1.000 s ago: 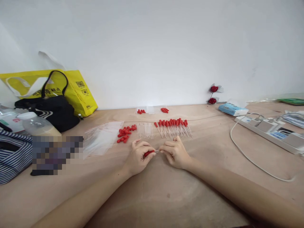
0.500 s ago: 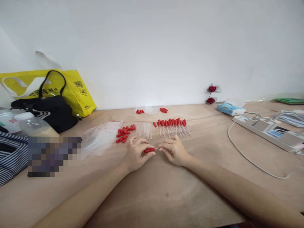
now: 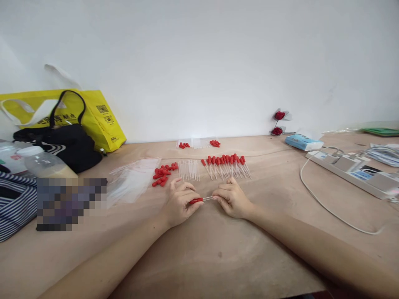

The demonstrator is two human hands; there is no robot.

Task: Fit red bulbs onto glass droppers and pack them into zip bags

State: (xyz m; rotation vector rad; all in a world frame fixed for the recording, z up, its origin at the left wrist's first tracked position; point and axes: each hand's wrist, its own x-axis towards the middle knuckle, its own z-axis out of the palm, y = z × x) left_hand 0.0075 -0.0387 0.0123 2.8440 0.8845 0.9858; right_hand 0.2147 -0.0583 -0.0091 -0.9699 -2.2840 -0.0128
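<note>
My left hand (image 3: 181, 204) is closed, thumb and fingers pinching a red rubber dropper bulb (image 3: 196, 201). A thin clear dropper tube (image 3: 207, 198) spans the short gap from the bulb to my right hand (image 3: 230, 199), whose fingertips are closed on its other end. The tube meets the bulb's mouth; how deep it sits inside is hidden. Just beyond my hands lie a row of loose clear tubes (image 3: 188, 170) and, to its right, several droppers with red bulbs on their tubes (image 3: 226, 162). A pile of loose red bulbs (image 3: 161, 176) is left of the tubes.
Clear zip bags (image 3: 131, 180) lie to the left, near a bottle (image 3: 46, 162), a black bag (image 3: 68, 149) and a yellow bag (image 3: 107, 120). A filled bag (image 3: 199, 143) is by the wall. On the right are a tissue pack (image 3: 304, 142) and a power strip (image 3: 352, 174) with a cable.
My right hand has shifted slightly right, away from the left, and more of the tube shows between them. My left hand keeps its pinch on the bulb.
</note>
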